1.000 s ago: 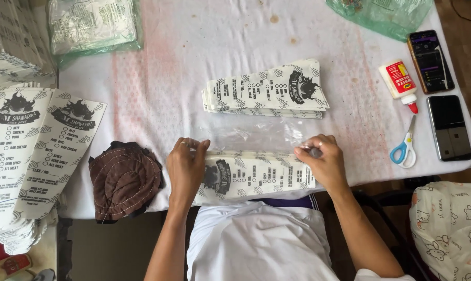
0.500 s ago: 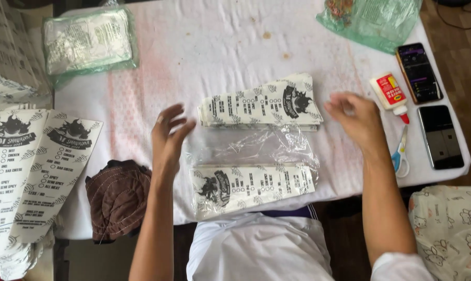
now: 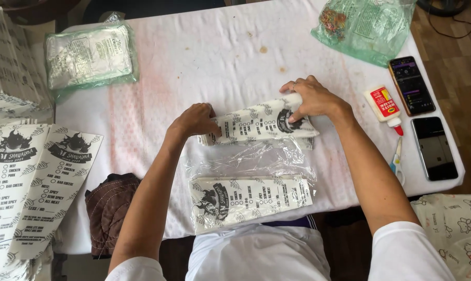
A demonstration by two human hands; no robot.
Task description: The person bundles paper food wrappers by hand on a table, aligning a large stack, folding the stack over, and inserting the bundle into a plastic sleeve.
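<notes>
From the head view, our left hand and right hand grasp opposite ends of the printed paper stack mid-tabletop, squaring it. At six o'clock, a clear plastic sheet and second stack lie ready.

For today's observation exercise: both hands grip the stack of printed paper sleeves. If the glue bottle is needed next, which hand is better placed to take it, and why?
Probably the right hand. It rests on the stack's right end, and the glue bottle lies just beyond it on the table. The left hand holds the far end.
</notes>
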